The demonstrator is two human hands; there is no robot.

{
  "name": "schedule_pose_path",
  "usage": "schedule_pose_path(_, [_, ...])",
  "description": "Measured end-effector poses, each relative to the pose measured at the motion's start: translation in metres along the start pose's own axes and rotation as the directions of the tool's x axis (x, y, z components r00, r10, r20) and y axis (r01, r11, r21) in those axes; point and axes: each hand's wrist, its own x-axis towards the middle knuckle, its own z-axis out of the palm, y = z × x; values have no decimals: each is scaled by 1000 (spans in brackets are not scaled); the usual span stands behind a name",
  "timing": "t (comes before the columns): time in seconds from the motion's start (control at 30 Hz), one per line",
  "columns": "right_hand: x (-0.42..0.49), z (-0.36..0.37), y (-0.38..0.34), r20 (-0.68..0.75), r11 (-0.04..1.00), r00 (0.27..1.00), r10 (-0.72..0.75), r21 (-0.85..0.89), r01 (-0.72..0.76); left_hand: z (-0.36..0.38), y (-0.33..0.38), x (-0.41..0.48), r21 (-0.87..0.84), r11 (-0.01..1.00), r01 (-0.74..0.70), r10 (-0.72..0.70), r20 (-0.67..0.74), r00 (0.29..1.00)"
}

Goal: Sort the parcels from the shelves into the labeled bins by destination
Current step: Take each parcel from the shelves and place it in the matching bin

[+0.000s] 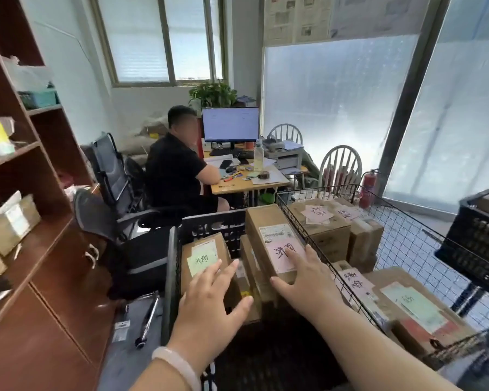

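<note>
– While both arms reach fwd, what's nearest?
– Pale bracelet [178, 368] on the L wrist. Then the left hand [209, 303]: fingers spread & straight, nothing gripped, over the green-note parcel [202, 249], fingertips at the note's near edge. Can't tell if it rests there or hovers.
– R side?
– The right hand [299, 277] has straight fingers laid flat on the pink note of the long parcel [268, 221], thumb splayed by the box's near end. Not curled round it.
– Where are those two boxes?
– Both in the black crate [209, 225] straight ahead. Green-note one on the L side; long one on the R side, tilted, far end raised. More cardboard btwn & below them.
– Next out?
– The wire basket [407, 241], just R of the crate. Several cardboard parcels inside w/ handwritten notes: pink on the far ones, one pink & one pale green label on the near ones.
– Beyond that?
– A second black crate [477, 230] at the far R edge, set higher. Brown shelves [48, 176] on the L w/ a shelf parcel [12, 224] on a middle level, misc. items above. Office chair [119, 221] btwn shelves & crate.
– Back of room?
– A seated person [175, 170] in a black shirt at a cluttered desk [249, 184], lit monitor [230, 124] on it. Red fire extinguisher [367, 187] by the frosted glass, plant [212, 94] under the window.
</note>
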Motion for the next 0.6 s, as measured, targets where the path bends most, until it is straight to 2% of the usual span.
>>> schedule_pose_path(0.2, [53, 23, -10, 19, 996, 998, 67, -58, -65, 3, -32, 44, -27, 998, -58, 60, 66, 996])
schedule_pose_path(0.4, [68, 41, -11, -21, 937, 991, 131, -323, -130, 10, -49, 68, -39, 990, -138, 142, 110, 984])
schedule_pose_path(0.5, [58, 42, -14, -9, 933, 988, 156, -327, -150, 17, -50, 78, -7, 982, -188, 187, 138, 973])
schedule_pose_path(0.6, [31, 31, -11, -79, 946, 989, 123, -293, -141, 24, -38, 83, 9, 964, -264, 260, 158, 953])
